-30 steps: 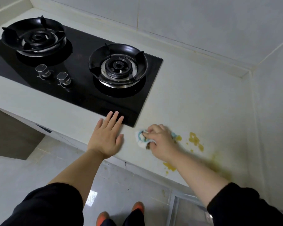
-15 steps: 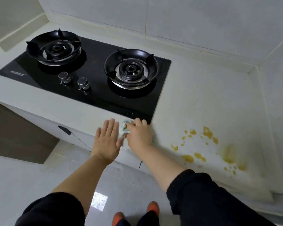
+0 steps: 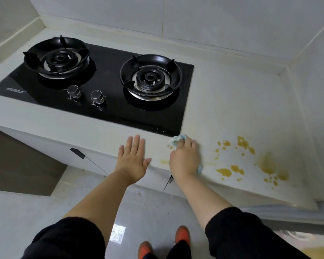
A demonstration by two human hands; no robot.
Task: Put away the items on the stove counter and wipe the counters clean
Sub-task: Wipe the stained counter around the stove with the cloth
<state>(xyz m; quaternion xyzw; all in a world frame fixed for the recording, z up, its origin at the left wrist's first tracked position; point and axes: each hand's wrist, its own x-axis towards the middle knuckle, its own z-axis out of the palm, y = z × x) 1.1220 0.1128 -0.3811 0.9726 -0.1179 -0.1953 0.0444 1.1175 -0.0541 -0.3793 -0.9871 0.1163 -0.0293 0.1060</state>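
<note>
My right hand (image 3: 184, 157) grips a crumpled white and blue cloth (image 3: 175, 141) and presses it on the white counter (image 3: 232, 109), just off the near right corner of the black gas stove (image 3: 105, 94). My left hand (image 3: 133, 157) lies flat with straight fingers on the counter's front edge, a little to the left of the cloth. Yellow-brown stains (image 3: 241, 157) are spattered over the counter to the right of my right hand, and a small smear (image 3: 164, 161) sits between my two hands.
The stove has two burners (image 3: 151, 79) and two knobs (image 3: 96, 95). Tiled walls close the counter at the back and the right. Cabinet fronts (image 3: 79, 154) hang under the counter edge. My orange shoes (image 3: 182, 234) stand on the glossy floor.
My right hand has slid the cloth back to the right, away from my left hand, leaving a gap between them. My left hand stays flat on the counter edge. The view shifted right.
</note>
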